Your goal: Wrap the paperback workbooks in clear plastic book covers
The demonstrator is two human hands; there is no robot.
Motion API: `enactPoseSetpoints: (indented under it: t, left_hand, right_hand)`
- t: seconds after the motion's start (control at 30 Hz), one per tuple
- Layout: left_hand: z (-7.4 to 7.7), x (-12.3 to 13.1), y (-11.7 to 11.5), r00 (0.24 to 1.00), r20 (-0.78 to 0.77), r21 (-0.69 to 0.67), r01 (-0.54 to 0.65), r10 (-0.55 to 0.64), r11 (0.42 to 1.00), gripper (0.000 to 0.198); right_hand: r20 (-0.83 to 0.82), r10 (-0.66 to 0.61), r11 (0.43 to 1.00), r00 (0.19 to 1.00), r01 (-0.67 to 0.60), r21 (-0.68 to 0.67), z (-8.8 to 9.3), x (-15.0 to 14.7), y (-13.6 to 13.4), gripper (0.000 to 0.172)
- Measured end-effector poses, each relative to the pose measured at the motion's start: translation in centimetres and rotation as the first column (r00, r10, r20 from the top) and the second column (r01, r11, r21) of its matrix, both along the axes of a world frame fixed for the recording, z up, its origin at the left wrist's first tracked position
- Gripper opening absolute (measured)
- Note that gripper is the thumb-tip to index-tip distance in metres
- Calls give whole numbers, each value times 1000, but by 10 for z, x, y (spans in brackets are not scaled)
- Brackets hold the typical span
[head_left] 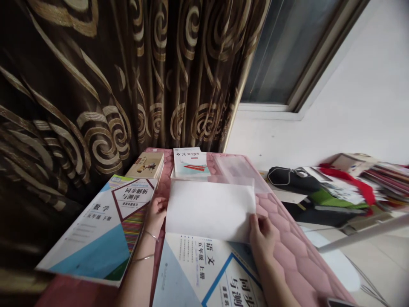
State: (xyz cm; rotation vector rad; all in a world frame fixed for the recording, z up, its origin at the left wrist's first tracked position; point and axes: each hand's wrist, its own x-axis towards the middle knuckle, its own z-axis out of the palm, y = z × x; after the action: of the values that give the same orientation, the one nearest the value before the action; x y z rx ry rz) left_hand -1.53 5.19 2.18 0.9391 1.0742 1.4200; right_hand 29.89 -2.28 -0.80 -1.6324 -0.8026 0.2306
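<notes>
A blank white sheet of paper [209, 209] lies over the far end of a workbook [188, 264] with a blue and white cover and Chinese print. Curled at the sheet's left edge is my left hand [158, 209], its fingertips partly hidden. My right hand [262, 232] pinches the sheet's right edge, thumb on top. A thin see-through strip shows along the sheet's far edge. To the left of my left forearm lies a second workbook [92, 232], with a striped and blue cover.
Beyond the sheet lie a white booklet [191, 164], a tan book [147, 164] and a clear plastic sheet [236, 168] on the pink quilted table cover [294, 256]. A patterned curtain [128, 85] hangs behind. At right, a shelf holds a black pouch [292, 179] and stacked papers.
</notes>
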Motion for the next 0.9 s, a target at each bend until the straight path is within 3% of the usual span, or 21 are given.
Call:
enactPoseSetpoints:
  t: [0.23,0.37,0.5,0.57,0.67,0.9]
  left_hand:
    - [-7,0,-5,997,-72,-17,28,-29,999,13]
    - [-3,4,-9,996,-82,24,-21,23,999,19]
    - [-2,12,-9,999,-31,-55,14,-15,998,41]
    - [-5,16,-9,997,-73,-48,-39,36,998,45]
    - [-8,18,-7,986,-117,-33,-124,119,992,48]
    - [-15,16,-2,994,51,-121,-93,100,988,40]
  right_hand:
    - [-27,-6,1000,1000,6,12,3,-2,-4,47]
    - [-70,14,999,997,-12,36,5,-3,-6,48]
    - [-81,23,999,996,-19,48,8,-4,-7,49]
    - [-36,21,999,999,-19,46,10,-5,-8,49]
    - [60,10,999,998,-12,33,12,-7,-9,49]
    - [69,-10,999,998,13,-32,8,-4,-8,49]
